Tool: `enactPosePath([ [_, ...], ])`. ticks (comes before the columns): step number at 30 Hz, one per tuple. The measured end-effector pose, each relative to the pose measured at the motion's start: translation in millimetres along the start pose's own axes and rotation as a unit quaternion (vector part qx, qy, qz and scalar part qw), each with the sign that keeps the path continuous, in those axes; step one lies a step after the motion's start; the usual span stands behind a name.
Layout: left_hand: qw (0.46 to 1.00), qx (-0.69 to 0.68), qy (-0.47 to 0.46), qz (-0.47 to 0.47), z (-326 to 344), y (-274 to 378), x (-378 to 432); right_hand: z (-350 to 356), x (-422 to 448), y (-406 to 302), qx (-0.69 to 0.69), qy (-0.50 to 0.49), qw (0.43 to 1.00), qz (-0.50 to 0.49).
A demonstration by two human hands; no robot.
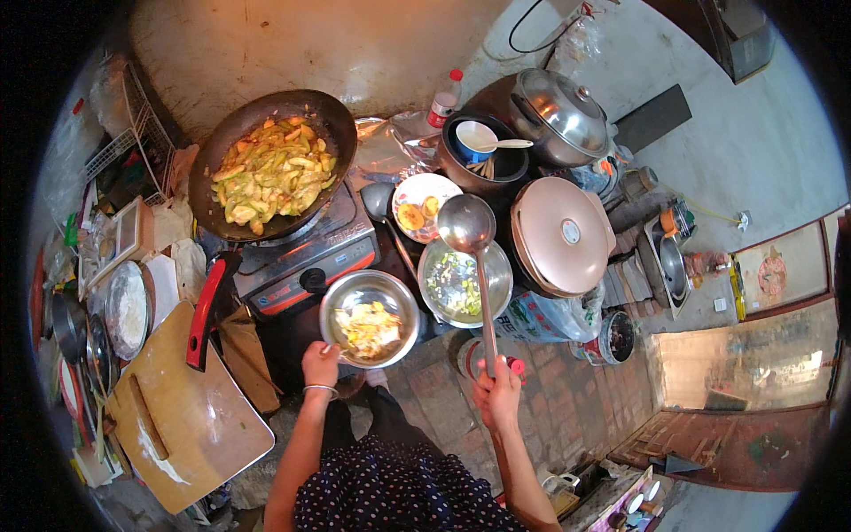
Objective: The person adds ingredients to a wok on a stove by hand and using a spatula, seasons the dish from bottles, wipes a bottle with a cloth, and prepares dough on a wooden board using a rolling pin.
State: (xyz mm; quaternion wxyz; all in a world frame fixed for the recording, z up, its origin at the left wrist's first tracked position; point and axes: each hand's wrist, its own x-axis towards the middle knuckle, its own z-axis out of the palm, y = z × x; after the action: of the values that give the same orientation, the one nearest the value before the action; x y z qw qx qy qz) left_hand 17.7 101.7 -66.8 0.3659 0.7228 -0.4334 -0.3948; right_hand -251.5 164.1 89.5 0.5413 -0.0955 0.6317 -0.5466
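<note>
My left hand (320,364) grips the near left rim of a stainless steel bowl (403,299) that has cooked egg pieces (369,330) in it. In my right hand (498,399) is the handle of a metal ladle (467,223). Its round head hangs over the far side of a second steel bowl (502,282), which contains chopped green pieces (459,272). A dark wok (342,126) full of sliced vegetables (276,173) sits on a gas stove (309,266), its red handle (207,312) pointing towards me. Beyond the second bowl lies a patterned plate (425,186) with two yellow pieces.
A dark spatula (379,199) lies between stove and plate. Behind stand a black pot (515,179) holding a cup, a lidded steel pot (562,113) and a pinkish electric pan (565,233). To the left are a cutting board (199,412) and rolling pin (148,415).
</note>
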Motion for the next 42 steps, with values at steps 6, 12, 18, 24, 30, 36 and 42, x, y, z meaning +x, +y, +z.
enactPosePath([
  [6, 0.990, -0.073, -0.064, -0.107, -27.6, -21.5, 5.6, -5.2, -24.8, 22.9, -0.005, 0.070, 0.997, -0.038],
  [12, 0.993, -0.082, 0.076, 0.030, -40.1, 5.6, -17.3, -0.1, -37.6, 31.6, 0.035, 0.066, 0.997, -0.018],
  [18, 0.989, -0.138, -0.053, 0.001, -42.5, 72.1, -35.6, -5.7, -52.8, 18.2, 0.097, 0.016, 0.994, 0.045],
  [24, 0.913, -0.198, -0.332, -0.127, 38.5, 115.2, -54.8, -27.0, -64.9, 1.3, 0.169, -0.008, 0.980, 0.104],
  [30, 0.918, -0.234, -0.220, -0.235, 158.5, 114.3, -40.9, -39.4, -80.0, -18.5, 0.170, -0.002, 0.982, 0.086],
  [36, 0.960, -0.200, -0.112, -0.158, 192.6, 126.1, -32.3, -69.7, -77.4, -26.6, 0.171, 0.006, 0.982, 0.076],
  [42, 0.959, -0.266, -0.099, -0.025, 99.3, 140.8, -40.8, -60.3, -53.6, -52.1, 0.126, -0.070, 0.986, 0.083],
])
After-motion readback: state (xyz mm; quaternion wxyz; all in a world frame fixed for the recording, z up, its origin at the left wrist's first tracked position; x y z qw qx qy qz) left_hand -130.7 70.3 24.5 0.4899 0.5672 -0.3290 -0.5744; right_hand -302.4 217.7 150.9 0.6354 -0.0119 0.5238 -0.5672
